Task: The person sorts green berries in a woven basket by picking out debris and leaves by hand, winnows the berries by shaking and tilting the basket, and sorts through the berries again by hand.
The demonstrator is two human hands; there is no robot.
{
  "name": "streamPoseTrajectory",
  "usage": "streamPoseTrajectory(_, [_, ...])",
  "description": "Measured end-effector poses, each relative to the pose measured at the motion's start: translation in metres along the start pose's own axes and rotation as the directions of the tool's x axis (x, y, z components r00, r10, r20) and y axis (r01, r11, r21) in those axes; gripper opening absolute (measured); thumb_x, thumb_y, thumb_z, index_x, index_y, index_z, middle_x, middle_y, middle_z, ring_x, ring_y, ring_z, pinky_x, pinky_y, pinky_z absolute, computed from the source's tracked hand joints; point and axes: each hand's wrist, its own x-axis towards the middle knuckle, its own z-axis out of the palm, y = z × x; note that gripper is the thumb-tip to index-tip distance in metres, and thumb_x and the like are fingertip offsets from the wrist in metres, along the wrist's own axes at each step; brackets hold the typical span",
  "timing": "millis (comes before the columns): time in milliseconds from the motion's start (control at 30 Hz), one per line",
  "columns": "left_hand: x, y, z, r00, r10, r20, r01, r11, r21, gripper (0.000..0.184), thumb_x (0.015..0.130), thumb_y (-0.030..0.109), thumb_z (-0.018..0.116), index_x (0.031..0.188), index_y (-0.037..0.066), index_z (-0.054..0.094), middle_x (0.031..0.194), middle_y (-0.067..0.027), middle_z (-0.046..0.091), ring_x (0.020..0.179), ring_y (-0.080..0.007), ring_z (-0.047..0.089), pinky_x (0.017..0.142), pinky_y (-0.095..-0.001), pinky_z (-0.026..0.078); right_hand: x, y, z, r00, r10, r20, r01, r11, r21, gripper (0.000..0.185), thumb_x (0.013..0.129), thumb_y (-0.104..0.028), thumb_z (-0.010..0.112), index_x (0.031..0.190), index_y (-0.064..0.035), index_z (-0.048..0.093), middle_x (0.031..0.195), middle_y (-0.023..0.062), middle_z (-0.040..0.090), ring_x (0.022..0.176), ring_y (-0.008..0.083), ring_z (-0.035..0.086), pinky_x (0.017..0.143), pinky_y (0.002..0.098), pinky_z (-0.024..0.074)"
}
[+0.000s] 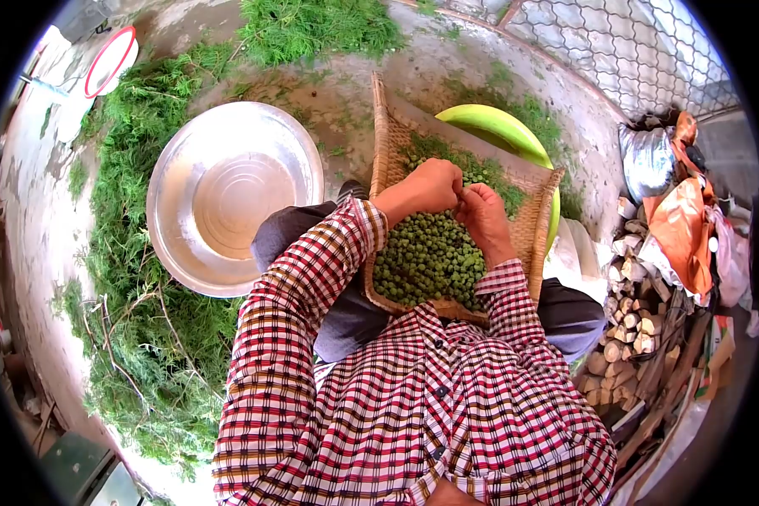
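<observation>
A woven wicker basket (385, 160) rests on my lap, tilted, with a heap of small round green cones or berries (430, 263) in its near part. Green leafy bits (502, 187) lie toward its far end. Over the heap, my left hand (428, 187) and my right hand (486, 221) meet at the fingertips. Both are closed in a pinch; whatever lies between the fingers is too small or hidden to make out. Left of my knee stands a wide metal basin (240, 202). A yellow-green basin (514, 135) shows partly behind the basket.
Cut evergreen branches (126, 211) spread along the left, with another green pile (316, 29) at the back. Stacked firewood (637, 325), an orange bag (681, 232) and a silvery sack (647, 160) stand on the right. A red-rimmed white container (111, 61) is at far left.
</observation>
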Motion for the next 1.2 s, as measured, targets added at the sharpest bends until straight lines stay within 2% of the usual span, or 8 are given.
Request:
streamPoseTrajectory(100, [-0.007, 0.006, -0.004, 0.981, 0.015, 0.196, -0.033, 0.996, 0.086, 0.025, 0.067, 0.016, 0.067, 0.088, 0.002, 0.064, 0.081, -0.0136, 0.065, 0.074, -0.0238, 0.062, 0.067, -0.0334, 0.049, 0.013, 0.013, -0.012, 0.995, -0.004, -0.097, -0.006, 0.994, -0.109, 0.014, 0.083, -0.015, 0.061, 0.083, -0.0031, 0.053, 0.071, 0.0024, 0.056, 0.061, 0.0089, 0.053, 0.054, 0.0224, 0.0462])
streamPoseTrajectory(133, [-0.01, 0.009, -0.007, 0.949, 0.009, 0.315, -0.049, 0.992, 0.12, 0.027, 0.068, 0.019, 0.067, 0.089, 0.002, 0.064, 0.082, -0.0134, 0.065, 0.075, -0.0236, 0.063, 0.068, -0.033, 0.049, 0.019, 0.021, -0.014, 0.992, -0.096, -0.082, 0.063, 0.938, -0.341, 0.014, 0.081, -0.014, 0.061, 0.083, -0.0029, 0.053, 0.072, 0.0049, 0.058, 0.061, 0.0131, 0.055, 0.056, 0.0254, 0.047])
streamPoseTrajectory(200, [-0.013, 0.007, -0.016, 0.97, 0.061, 0.233, -0.083, 0.993, 0.084, 0.029, 0.069, 0.021, 0.068, 0.09, 0.002, 0.064, 0.083, -0.0132, 0.065, 0.076, -0.0234, 0.063, 0.069, -0.0325, 0.049, 0.023, 0.031, -0.016, 0.983, -0.178, -0.045, 0.124, 0.825, -0.551, 0.014, 0.079, -0.012, 0.062, 0.084, -0.0028, 0.053, 0.072, 0.0074, 0.059, 0.061, 0.0173, 0.056, 0.057, 0.0285, 0.0479])
streamPoseTrajectory(267, [-0.01, 0.008, -0.027, 0.995, 0.094, 0.044, -0.096, 0.994, 0.05, 0.033, 0.073, 0.026, 0.067, 0.093, 0.001, 0.063, 0.085, -0.012, 0.065, 0.078, -0.0207, 0.062, 0.071, -0.0305, 0.049, 0.024, 0.037, -0.01, 0.792, -0.389, 0.47, 0.565, 0.177, -0.806, 0.009, 0.078, -0.01, 0.058, 0.08, -0.0036, 0.051, 0.073, 0.011, 0.057, 0.065, 0.0279, 0.056, 0.06, 0.037, 0.046])
streamPoseTrajectory(400, [-0.01, 0.008, -0.048, 0.978, 0.031, -0.204, -0.061, 0.988, -0.144, 0.031, 0.075, 0.025, 0.065, 0.094, 0.0, 0.063, 0.084, -0.0108, 0.065, 0.078, -0.0167, 0.061, 0.072, -0.0292, 0.048, 0.041, 0.051, -0.013, 0.871, -0.12, 0.476, 0.465, -0.104, -0.879, 0.004, 0.074, -0.007, 0.053, 0.076, -0.0043, 0.051, 0.071, 0.015, 0.053, 0.071, 0.0346, 0.054, 0.062, 0.0463, 0.0447])
streamPoseTrajectory(833, [-0.013, 0.013, -0.05, 0.98, 0.053, -0.19, -0.079, 0.988, -0.132, 0.031, 0.076, 0.026, 0.064, 0.095, 0.001, 0.063, 0.084, -0.0114, 0.065, 0.079, -0.02, 0.061, 0.073, -0.0315, 0.048, 0.041, 0.063, -0.004, 0.914, -0.083, 0.398, 0.359, -0.297, -0.885, 0.008, 0.08, -0.008, 0.046, 0.078, -0.0016, 0.05, 0.076, 0.0153, 0.054, 0.069, 0.0343, 0.055, 0.06, 0.046, 0.0447])
streamPoseTrajectory(1033, [-0.011, 0.011, -0.048, 0.977, 0.069, -0.201, -0.1, 0.984, -0.147, 0.029, 0.077, 0.025, 0.063, 0.095, 0.001, 0.063, 0.084, -0.0109, 0.065, 0.078, -0.0188, 0.061, 0.071, -0.0311, 0.048, 0.033, 0.051, -0.018, 0.965, -0.153, 0.212, 0.204, -0.067, -0.977, 0.01, 0.083, -0.013, 0.049, 0.085, -0.0032, 0.049, 0.08, 0.016, 0.054, 0.074, 0.0344, 0.054, 0.065, 0.0452, 0.0438])
streamPoseTrajectory(1200, [-0.012, 0.012, -0.051, 0.977, 0.04, -0.211, -0.071, 0.987, -0.145, 0.029, 0.079, 0.024, 0.063, 0.096, 0.0, 0.062, 0.084, -0.0097, 0.065, 0.078, -0.0169, 0.06, 0.072, -0.0297, 0.048, 0.024, 0.014, -0.052, 0.842, -0.497, 0.209, 0.237, -0.007, -0.972, 0.013, 0.085, -0.016, 0.047, 0.081, -0.0053, 0.052, 0.077, 0.0139, 0.056, 0.069, 0.0315, 0.054, 0.066, 0.0433, 0.0437])
